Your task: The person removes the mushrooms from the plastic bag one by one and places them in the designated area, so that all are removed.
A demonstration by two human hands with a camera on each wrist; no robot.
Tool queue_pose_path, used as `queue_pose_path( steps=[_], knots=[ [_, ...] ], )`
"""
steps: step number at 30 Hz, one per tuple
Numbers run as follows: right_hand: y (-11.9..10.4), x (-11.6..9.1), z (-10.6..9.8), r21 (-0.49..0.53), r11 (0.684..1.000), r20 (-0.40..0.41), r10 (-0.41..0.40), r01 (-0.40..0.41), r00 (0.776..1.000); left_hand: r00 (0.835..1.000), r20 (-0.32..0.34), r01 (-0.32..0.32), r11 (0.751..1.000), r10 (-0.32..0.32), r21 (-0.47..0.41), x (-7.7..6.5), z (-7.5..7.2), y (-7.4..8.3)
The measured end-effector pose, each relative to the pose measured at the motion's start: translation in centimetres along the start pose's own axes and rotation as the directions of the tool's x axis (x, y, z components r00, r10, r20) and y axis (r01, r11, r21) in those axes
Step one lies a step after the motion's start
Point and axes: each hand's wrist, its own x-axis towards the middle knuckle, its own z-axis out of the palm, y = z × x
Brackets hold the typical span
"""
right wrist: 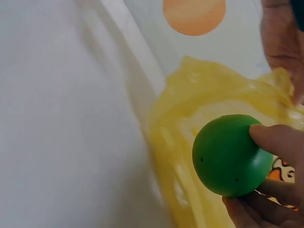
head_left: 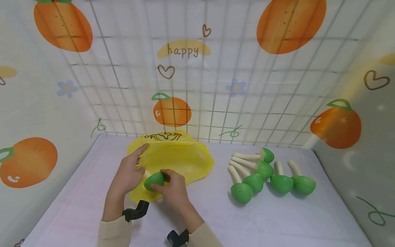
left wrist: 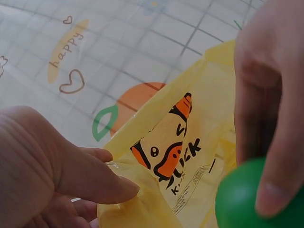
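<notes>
A yellow plastic bag (head_left: 182,157) with a printed duck face (left wrist: 164,145) lies spread toward the back left of the table. My left hand (head_left: 127,175) holds the bag's left edge; in the left wrist view its thumb and fingers (left wrist: 124,190) pinch the thin plastic. Over the bag's front part, my right hand (head_left: 175,189) grips a green-capped toy mushroom (head_left: 154,180) by its rounded cap. The cap (right wrist: 228,156) fills the middle of the right wrist view, thumb on one side and fingers on the other. Its pale stem points toward the left hand and bag.
Several more green-capped toy mushrooms (head_left: 241,193) with white stems lie grouped on the right of the white table (head_left: 262,224). A printed curtain (head_left: 213,68) over a wire grid rises behind the table, with printed cloth at both sides.
</notes>
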Motion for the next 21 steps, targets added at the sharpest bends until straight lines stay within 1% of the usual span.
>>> queue_pose_path(
  steps=[9, 16, 21],
  knots=[
    [-0.5, -0.4, -2.8, -0.015, 0.998, -0.009, -0.054, 0.054, 0.999, 1.000, 0.000, -0.001, 0.999, 0.001, -0.039, -0.2, 0.1, 0.0],
    [-1.1, -1.0, -4.8, -0.010, 0.999, -0.032, -0.050, 0.050, 0.998, 1.000, -0.006, 0.007, 1.000, -0.007, -0.029, -0.2, 0.1, 0.3],
    [-1.3, -1.3, -6.4, -0.030, 0.998, -0.048, -0.051, 0.049, 0.998, 1.000, -0.003, 0.010, 0.999, -0.010, -0.034, -0.2, 0.1, 0.3]
  ],
)
